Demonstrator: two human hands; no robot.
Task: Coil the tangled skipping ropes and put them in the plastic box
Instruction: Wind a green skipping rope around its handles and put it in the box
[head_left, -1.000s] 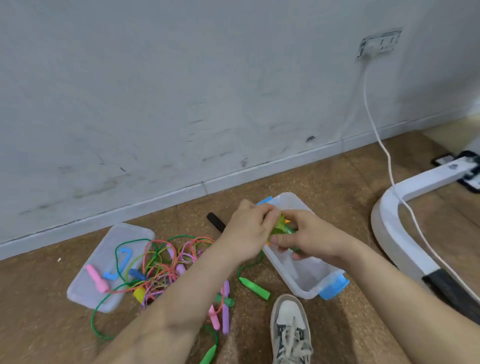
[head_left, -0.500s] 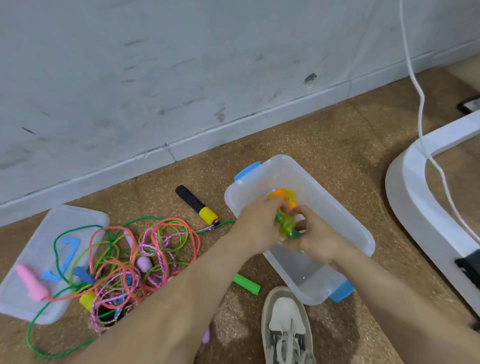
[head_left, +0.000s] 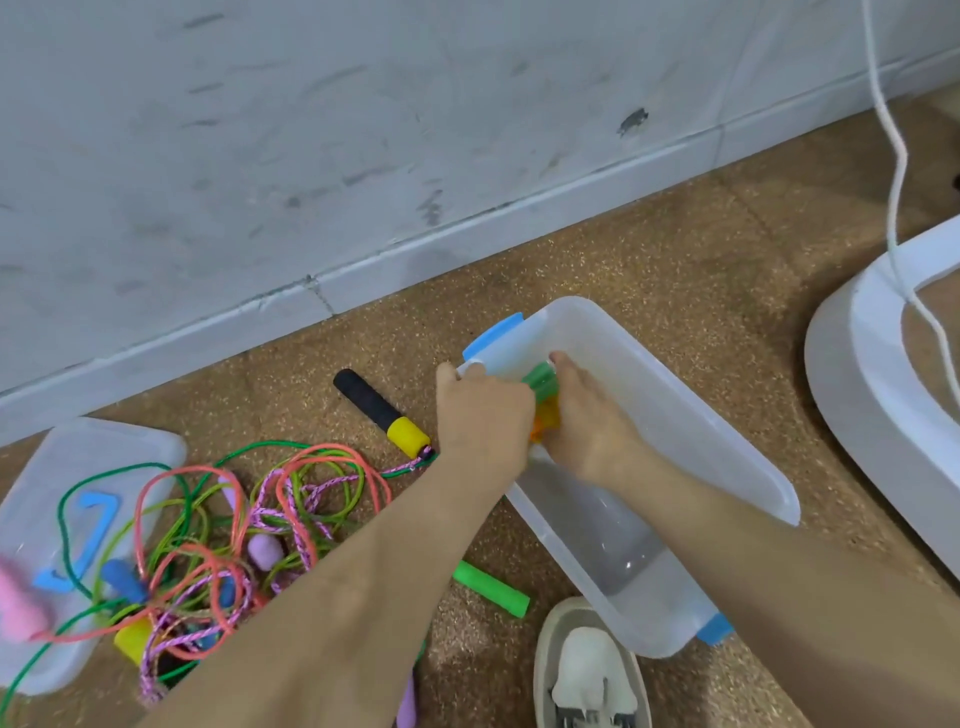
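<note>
A clear plastic box with blue latches lies on the floor. Both hands are inside its far end. My left hand and my right hand together grip a coiled green and orange skipping rope, pressed low in the box; most of the bundle is hidden between them. A tangle of skipping ropes in orange, green and purple lies on the floor at the left. A black and yellow handle and a green handle lie beside it.
The box lid lies at the left under part of the tangle. A white shoe stands at the bottom, close to the box. A white curved base and a white cable are at the right. The wall runs behind.
Both hands have moved the green and orange bundle from above the box down into its far end. The view has tilted down and closer.
</note>
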